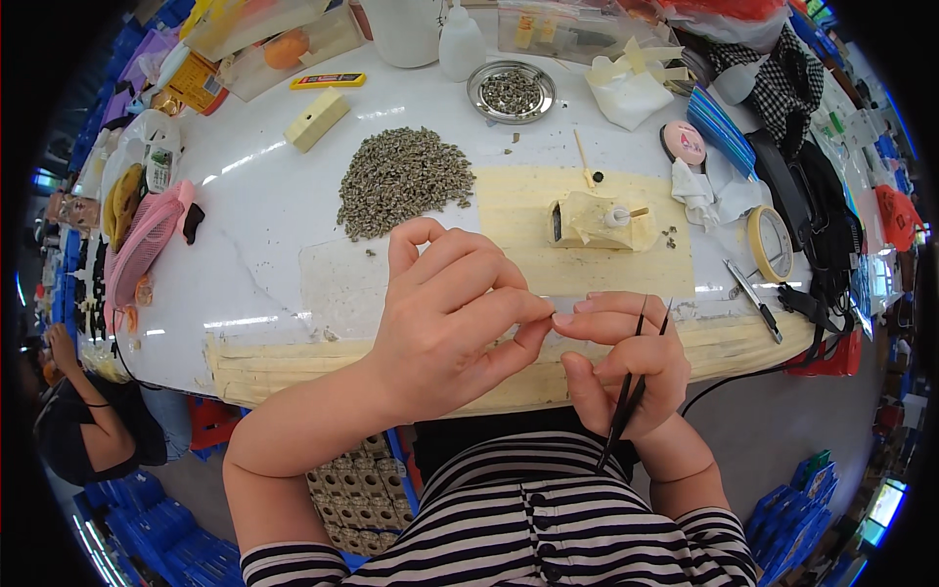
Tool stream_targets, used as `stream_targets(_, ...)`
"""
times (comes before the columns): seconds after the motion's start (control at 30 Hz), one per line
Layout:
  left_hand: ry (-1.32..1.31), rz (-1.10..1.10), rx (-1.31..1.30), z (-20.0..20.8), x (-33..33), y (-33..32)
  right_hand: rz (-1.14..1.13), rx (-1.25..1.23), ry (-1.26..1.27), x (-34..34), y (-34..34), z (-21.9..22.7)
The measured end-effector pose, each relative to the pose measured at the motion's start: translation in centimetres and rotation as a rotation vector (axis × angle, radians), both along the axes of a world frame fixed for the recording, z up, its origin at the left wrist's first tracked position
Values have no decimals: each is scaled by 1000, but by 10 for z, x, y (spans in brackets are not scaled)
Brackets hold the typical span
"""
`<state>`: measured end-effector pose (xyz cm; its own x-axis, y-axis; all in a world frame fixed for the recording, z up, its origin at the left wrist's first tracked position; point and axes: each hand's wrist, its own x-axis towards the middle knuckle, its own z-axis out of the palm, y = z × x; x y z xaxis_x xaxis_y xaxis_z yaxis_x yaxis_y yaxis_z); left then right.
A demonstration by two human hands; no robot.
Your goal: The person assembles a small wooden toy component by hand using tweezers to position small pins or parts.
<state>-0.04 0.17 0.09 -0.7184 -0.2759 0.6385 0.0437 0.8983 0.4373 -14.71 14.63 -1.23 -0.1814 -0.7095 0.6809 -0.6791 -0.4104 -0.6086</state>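
In front of me, above the table's near edge, my left hand (455,318) is closed, thumb and index finger pinched together. Whatever may be between those fingertips is too small or hidden to make out. Its fingertips meet the extended index finger of my right hand (641,367). That hand holds black tweezers (624,416) against the palm, their two thin tips pointing up and apart from any part. Beyond the left hand lies a heap of small grey metal parts (406,181). A tape-wrapped block (587,227) with a white nozzle stands on the cream sheet (675,279).
A round metal dish (511,93) holds more small parts. Farther left sit a cream block (317,119) and a yellow cutter (328,81). To the right are a tape roll (770,245), a craft knife (753,301) and crumpled tissue (693,191). Another person's arm (98,421) shows far left.
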Motion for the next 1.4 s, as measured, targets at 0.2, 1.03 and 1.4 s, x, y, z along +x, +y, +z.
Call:
stream_targets(0.2,-4,-1,26,1,0,0,-11,-5,43,0,-1,-1)
stream_targets(1.03,44,-15,-6,2,1,0,-43,-20,-111,1,-6,-6)
stream_targets(1.4,-56,-8,45,0,0,1,14,-43,64,1,-5,-2)
